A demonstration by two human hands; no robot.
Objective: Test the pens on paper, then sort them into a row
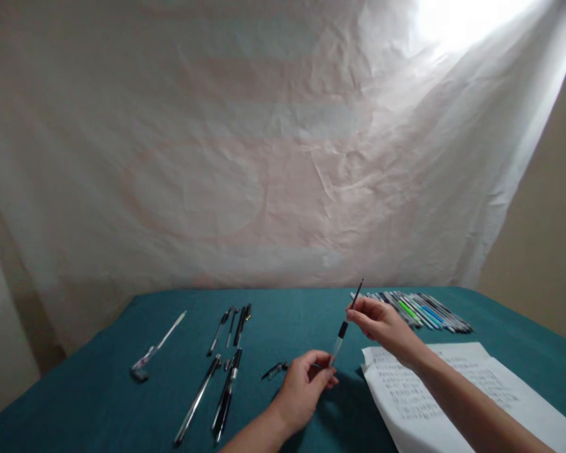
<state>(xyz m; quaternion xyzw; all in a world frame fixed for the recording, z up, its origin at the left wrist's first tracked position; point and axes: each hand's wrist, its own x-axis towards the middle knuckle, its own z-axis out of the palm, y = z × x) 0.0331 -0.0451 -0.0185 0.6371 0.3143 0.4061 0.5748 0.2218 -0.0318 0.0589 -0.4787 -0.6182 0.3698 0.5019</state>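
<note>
My left hand pinches the lower, clear end of a pen barrel with a black grip. Higher up, my right hand has its fingers closed on a thin dark refill, whose tip points up above the fingers. Barrel and refill line up in one slanted line; whether they are joined is hard to tell. Just left of my left hand, small dark pen parts lie on the green cloth.
Several pens lie at the centre left of the green cloth. A white pen is farther left. Behind my right hand is a row of many pens. Written paper sheets lie under my right forearm. A pale sheet hangs behind.
</note>
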